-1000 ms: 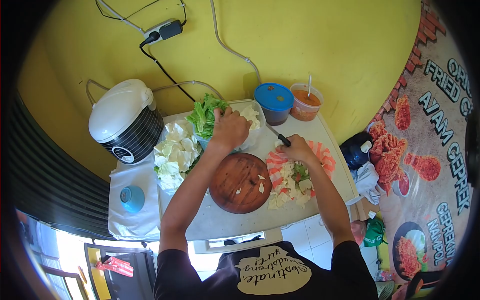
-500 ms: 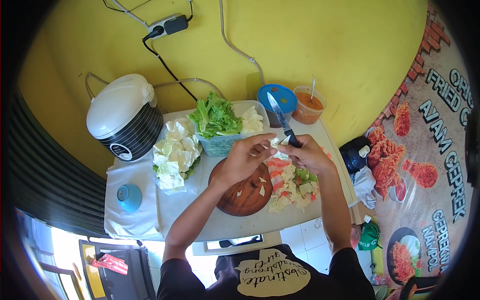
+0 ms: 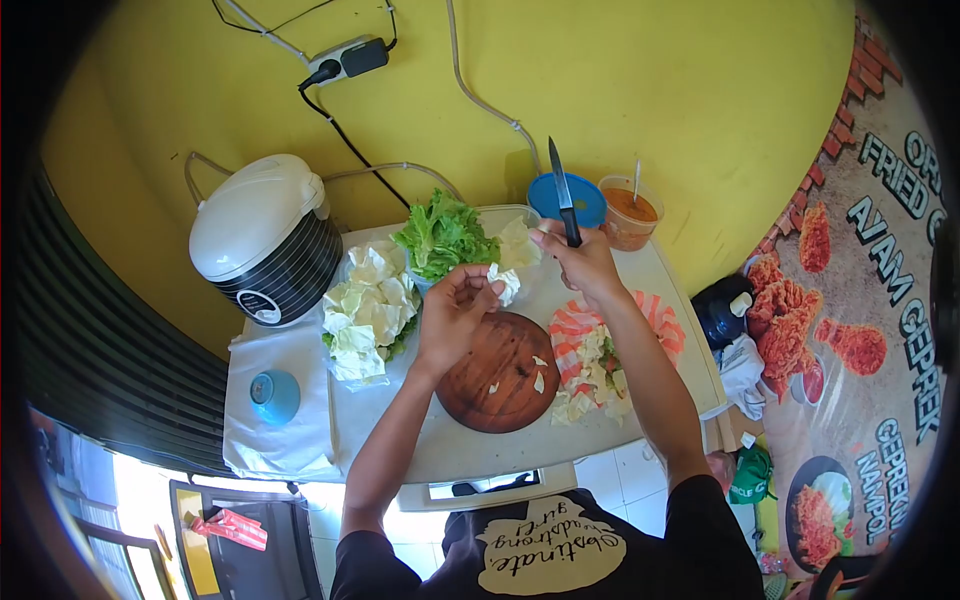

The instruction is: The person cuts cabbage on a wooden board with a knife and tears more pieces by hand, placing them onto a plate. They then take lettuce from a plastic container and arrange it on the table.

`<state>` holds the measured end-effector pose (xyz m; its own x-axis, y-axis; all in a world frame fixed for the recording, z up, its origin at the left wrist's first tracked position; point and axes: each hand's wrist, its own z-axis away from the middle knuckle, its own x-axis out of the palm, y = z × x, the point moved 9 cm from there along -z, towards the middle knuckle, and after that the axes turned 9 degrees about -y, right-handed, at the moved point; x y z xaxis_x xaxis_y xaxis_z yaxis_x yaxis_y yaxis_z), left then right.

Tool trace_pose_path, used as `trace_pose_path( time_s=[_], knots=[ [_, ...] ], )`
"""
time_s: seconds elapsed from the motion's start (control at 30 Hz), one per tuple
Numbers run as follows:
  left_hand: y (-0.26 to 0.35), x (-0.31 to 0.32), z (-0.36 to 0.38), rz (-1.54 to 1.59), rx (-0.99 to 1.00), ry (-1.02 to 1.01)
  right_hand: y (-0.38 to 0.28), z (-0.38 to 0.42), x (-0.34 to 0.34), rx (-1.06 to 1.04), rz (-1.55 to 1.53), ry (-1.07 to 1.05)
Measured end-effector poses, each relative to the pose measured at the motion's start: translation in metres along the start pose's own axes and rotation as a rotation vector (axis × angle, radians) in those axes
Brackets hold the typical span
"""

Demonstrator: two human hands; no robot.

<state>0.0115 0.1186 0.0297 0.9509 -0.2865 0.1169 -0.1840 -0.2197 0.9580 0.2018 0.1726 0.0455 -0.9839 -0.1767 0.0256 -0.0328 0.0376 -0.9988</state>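
My left hand (image 3: 458, 310) pinches a piece of pale cabbage (image 3: 505, 284) above the top edge of the round wooden board (image 3: 497, 375). A few small cabbage scraps lie on that board. My right hand (image 3: 582, 262) is closed on the black handle of a knife (image 3: 562, 190), its blade pointing up and away in front of the blue lid. Beneath my right forearm, chopped cabbage and greens (image 3: 600, 375) lie on red-and-white striped paper (image 3: 577, 330). Green lettuce (image 3: 440, 237) and more cabbage (image 3: 518, 243) are behind my hands.
Left of the board is a pile of cabbage leaves (image 3: 368, 310). A rice cooker (image 3: 265, 240) stands at the back left, with a blue bowl (image 3: 275, 396) nearer. At the back right are a blue-lidded tub (image 3: 570, 200) and a tub of orange sauce (image 3: 630, 218).
My hands have moved apart; my right hand and the knife have gone up and away. The cabbage piece is now in my left hand's fingers. The view has shifted slightly.
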Motion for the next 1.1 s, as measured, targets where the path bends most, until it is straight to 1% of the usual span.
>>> trace_pose_path(
  time_s=[0.07, 0.1, 0.17, 0.2, 0.23, 0.27, 0.3, 0.33, 0.37, 0.4, 0.43, 0.47, 0.5, 0.53, 0.57, 0.6, 0.63, 0.67, 0.73, 0.77, 0.83, 0.9, 0.97, 1.03, 1.1],
  knots=[
    [0.025, 0.003, -0.004, -0.331, 0.106, 0.035, 0.002, 0.000, -0.014, 0.030, 0.041, 0.146],
    [0.032, 0.007, -0.009, -0.326, 0.101, 0.031, 0.003, 0.002, -0.019, 0.036, 0.043, 0.151],
    [0.066, 0.020, -0.019, -0.769, 0.298, 0.097, 0.012, 0.008, -0.030, 0.098, -0.041, 0.125],
    [0.072, 0.024, -0.028, -0.925, 0.346, 0.106, 0.013, 0.013, -0.035, 0.107, -0.034, 0.128],
    [0.072, 0.023, -0.037, -0.914, 0.340, 0.103, 0.010, 0.017, -0.039, 0.067, -0.031, 0.128],
    [0.069, 0.031, -0.046, -1.080, 0.316, 0.049, 0.008, 0.022, -0.044, 0.027, -0.028, 0.130],
    [0.064, 0.039, -0.055, -1.244, 0.291, -0.008, 0.011, 0.027, -0.052, 0.036, -0.022, 0.138],
    [0.051, 0.040, -0.065, -1.289, 0.163, -0.092, 0.013, 0.032, -0.060, 0.044, 0.048, 0.134],
    [0.047, 0.042, -0.069, -1.282, 0.155, -0.103, 0.016, 0.038, -0.066, 0.054, 0.115, 0.128],
    [0.035, 0.042, -0.075, -1.420, 0.065, -0.148, 0.019, 0.045, -0.074, 0.064, 0.115, 0.133],
    [0.023, 0.042, -0.078, -1.559, -0.023, -0.191, 0.028, 0.053, -0.078, 0.160, 0.209, 0.088],
    [0.016, 0.044, -0.077, -1.555, -0.024, -0.200, 0.038, 0.063, -0.083, 0.259, 0.302, 0.043],
    [0.024, 0.049, -0.071, -1.597, 0.140, -0.090, 0.054, 0.072, -0.094, 0.265, 0.301, 0.047],
    [0.034, 0.054, -0.064, -1.632, 0.310, 0.025, 0.061, 0.074, -0.093, 0.081, 0.512, -0.048],
    [0.035, 0.060, -0.057, -1.632, 0.309, 0.018, 0.063, 0.081, -0.082, -0.104, 0.717, -0.145],
    [0.048, 0.070, -0.042, -1.484, 0.428, 0.054, 0.069, 0.090, -0.079, 0.127, 0.637, -0.182],
    [0.059, 0.077, -0.029, -1.332, 0.546, 0.089, 0.072, 0.092, -0.078, 0.127, 0.635, -0.178],
    [0.053, 0.082, -0.022, -1.330, 0.547, 0.084, 0.076, 0.094, -0.078, 0.133, 0.614, -0.180],
    [0.018, 0.089, -0.016, -0.946, 0.350, -0.177, 0.076, 0.100, -0.074, 0.153, 0.588, -0.178],
    [0.012, 0.093, -0.009, -0.943, 0.348, -0.183, 0.066, 0.101, -0.072, 0.164, 0.608, -0.165],
    [-0.015, 0.092, -0.006, -0.671, 0.110, -0.254, 0.062, 0.100, -0.073, 0.175, 0.626, -0.152],
    [-0.023, 0.095, -0.002, -0.683, 0.064, -0.297, 0.063, 0.100, -0.072, 0.129, 0.532, -0.184],
    [-0.028, 0.097, 0.002, -0.693, 0.014, -0.337, 0.065, 0.100, -0.075, 0.153, 0.507, -0.189],
    [-0.022, 0.109, 0.008, -0.776, -0.070, -0.437, 0.072, 0.098, -0.081, 0.178, 0.486, -0.198],
    [-0.027, 0.111, 0.009, -0.767, -0.069, -0.444, 0.059, 0.094, -0.094, -0.032, 0.718, -0.048]
  ],
)
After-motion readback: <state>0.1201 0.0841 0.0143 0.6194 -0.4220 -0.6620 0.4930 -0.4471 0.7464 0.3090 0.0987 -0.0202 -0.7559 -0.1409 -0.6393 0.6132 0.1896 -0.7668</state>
